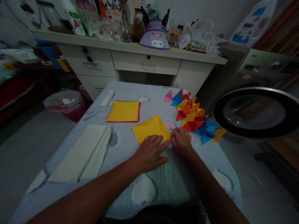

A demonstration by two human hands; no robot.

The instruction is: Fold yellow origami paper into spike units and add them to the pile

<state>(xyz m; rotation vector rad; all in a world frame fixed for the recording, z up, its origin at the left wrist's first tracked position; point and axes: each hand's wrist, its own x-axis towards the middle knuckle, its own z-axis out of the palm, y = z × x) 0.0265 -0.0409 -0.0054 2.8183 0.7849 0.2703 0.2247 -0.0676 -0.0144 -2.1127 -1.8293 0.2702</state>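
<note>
A yellow sheet of origami paper (149, 127), creased and partly folded, lies on the cloth-covered table. My left hand (151, 152) rests flat on its near edge with the fingers spread. At the paper's right corner, my right hand (181, 141) has its fingers closed in a pinch on the tip. Behind and to the left sits a stack of square coloured paper (123, 111), yellow on top with red showing at the edges. Several folded paper cranes (193, 116) in red, orange, blue and pink are grouped to the right of my hands.
On the table's left lie a folded pale sheet (81, 152) and a small white box (107, 98). A white scrap (144, 99) is near the stack. Beyond stands a cabinet (93, 63) with a cluttered top; a front-loading washing machine (247, 74) is right, a pink bin (76, 113) left.
</note>
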